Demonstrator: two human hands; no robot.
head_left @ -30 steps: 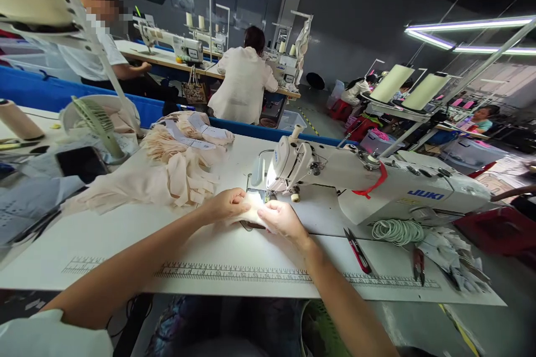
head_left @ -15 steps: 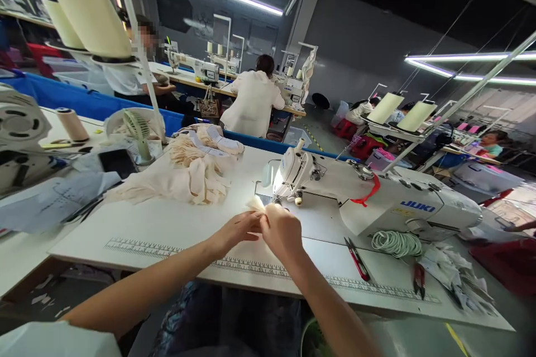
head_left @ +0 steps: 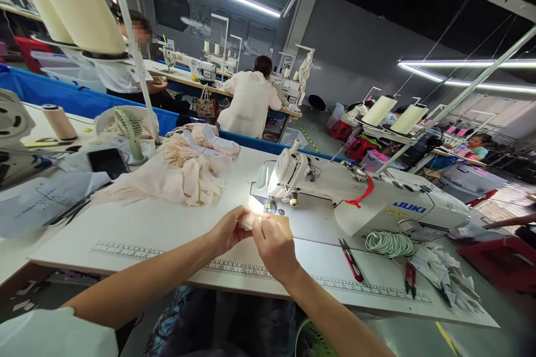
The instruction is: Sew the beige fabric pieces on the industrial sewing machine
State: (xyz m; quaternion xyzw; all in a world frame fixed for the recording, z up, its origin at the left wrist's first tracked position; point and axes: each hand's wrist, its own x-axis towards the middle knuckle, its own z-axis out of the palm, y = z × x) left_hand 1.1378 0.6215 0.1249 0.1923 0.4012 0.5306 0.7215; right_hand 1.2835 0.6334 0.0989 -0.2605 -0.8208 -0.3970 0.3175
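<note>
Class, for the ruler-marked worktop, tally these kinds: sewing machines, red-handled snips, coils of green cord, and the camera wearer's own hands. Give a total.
Sewing machine: 1
Red-handled snips: 2
Coil of green cord: 1
Left hand and right hand: 2
Total: 6

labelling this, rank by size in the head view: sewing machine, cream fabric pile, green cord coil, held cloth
1. Sewing machine
2. Cream fabric pile
3. Green cord coil
Unsure: held cloth, partly hidden
</note>
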